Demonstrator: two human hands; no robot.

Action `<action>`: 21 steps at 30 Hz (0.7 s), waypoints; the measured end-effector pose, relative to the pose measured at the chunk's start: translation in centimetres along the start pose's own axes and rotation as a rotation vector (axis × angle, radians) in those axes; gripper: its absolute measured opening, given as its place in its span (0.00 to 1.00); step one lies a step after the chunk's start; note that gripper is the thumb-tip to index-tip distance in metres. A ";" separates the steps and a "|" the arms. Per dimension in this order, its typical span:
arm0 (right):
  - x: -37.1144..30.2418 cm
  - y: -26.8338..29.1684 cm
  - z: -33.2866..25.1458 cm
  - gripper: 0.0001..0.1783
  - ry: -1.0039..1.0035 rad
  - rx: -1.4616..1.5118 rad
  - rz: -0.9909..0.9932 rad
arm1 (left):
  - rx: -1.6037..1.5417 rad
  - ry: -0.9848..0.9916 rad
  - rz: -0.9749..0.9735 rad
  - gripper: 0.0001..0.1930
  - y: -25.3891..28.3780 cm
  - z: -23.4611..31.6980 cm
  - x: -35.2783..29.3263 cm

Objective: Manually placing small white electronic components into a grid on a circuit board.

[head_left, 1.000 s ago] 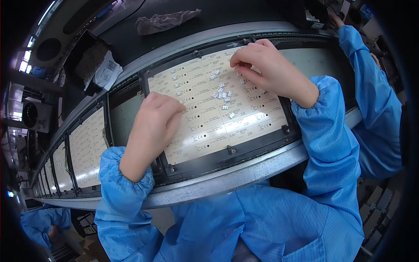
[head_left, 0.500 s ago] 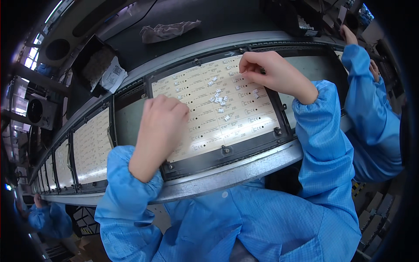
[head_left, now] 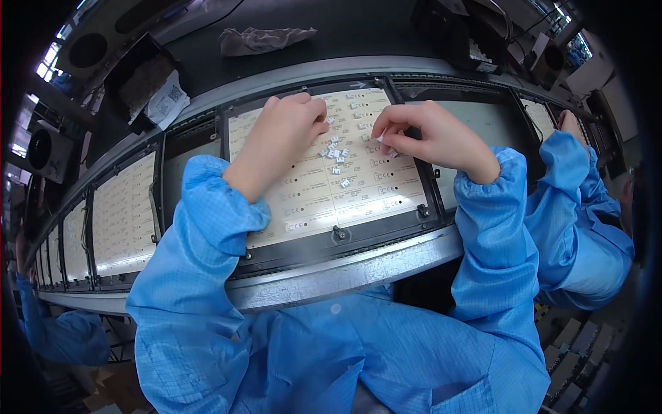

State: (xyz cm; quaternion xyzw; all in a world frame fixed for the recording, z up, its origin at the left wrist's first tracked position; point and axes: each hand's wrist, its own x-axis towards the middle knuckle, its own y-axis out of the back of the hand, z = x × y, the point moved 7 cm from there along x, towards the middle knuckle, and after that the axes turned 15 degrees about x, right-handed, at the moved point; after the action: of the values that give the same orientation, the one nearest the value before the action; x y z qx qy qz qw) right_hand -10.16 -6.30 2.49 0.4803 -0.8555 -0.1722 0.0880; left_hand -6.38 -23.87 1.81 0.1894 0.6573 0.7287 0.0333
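Note:
A cream printed circuit board panel (head_left: 310,210) sits in a black frame before me, divided into several rows of small boards. Small white connectors (head_left: 335,153) lie loose in a heap near its middle. My left hand (head_left: 284,134) is over the panel's upper left, fingers curled inward. Its fingertips are beside a white piece at the heap's upper end, and whatever they hold is hidden. Over the panel's right side, my right hand (head_left: 434,141) pinches a small white connector (head_left: 380,138) between thumb and forefinger.
The metal rail (head_left: 345,276) of the conveyor runs along my side, with more framed panels (head_left: 127,214) to the left. Behind it stand a black bin (head_left: 141,76) of small parts and a crumpled cloth (head_left: 265,41). A co-worker's blue sleeve (head_left: 572,172) is at right.
My left hand has moved up and right across the panel, toward the connectors. My right hand has come slightly lower, and a white connector now shows at its fingertips. The view has shifted a little.

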 end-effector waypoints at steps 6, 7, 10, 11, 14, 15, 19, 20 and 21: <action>0.3 -0.8 0.4 0.07 0.103 -0.266 0.021 | -0.009 -0.045 0.025 0.08 0.4 0.4 -0.3; 0.3 -1.0 0.7 0.07 0.161 -0.312 0.025 | -0.013 -0.045 0.025 0.08 0.1 0.4 -0.3; 0.4 -1.7 0.5 0.07 0.218 -0.356 0.009 | -0.018 -0.054 0.061 0.07 -0.2 0.1 -0.5; 0.4 -2.1 0.5 0.07 0.216 -0.354 0.000 | -0.016 -0.063 0.073 0.07 -0.3 0.1 -0.5; 0.5 -2.3 0.4 0.06 0.210 -0.436 0.040 | 0.017 -0.101 0.126 0.06 -0.1 -0.1 -0.8; 0.4 -2.4 0.3 0.06 0.213 -0.436 0.034 | 0.049 -0.138 0.166 0.05 0.2 0.1 -0.9; 0.4 -2.7 0.4 0.06 0.221 -0.461 0.057 | 0.020 -0.076 0.203 0.07 3.8 -0.4 -1.5; 0.3 -2.8 0.1 0.06 0.243 -0.481 0.070 | 0.032 -0.053 0.182 0.07 5.3 -0.7 -2.1; 0.3 -2.7 0.2 0.06 0.233 -0.479 0.082 | 0.034 -0.041 0.160 0.07 6.2 -1.0 -2.4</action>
State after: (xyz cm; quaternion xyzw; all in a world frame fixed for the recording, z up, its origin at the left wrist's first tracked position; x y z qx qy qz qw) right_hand -8.26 -7.83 1.26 0.4274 -0.7932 -0.3097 0.3038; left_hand -3.21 -26.39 7.18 0.2566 0.6514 0.7139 -0.0149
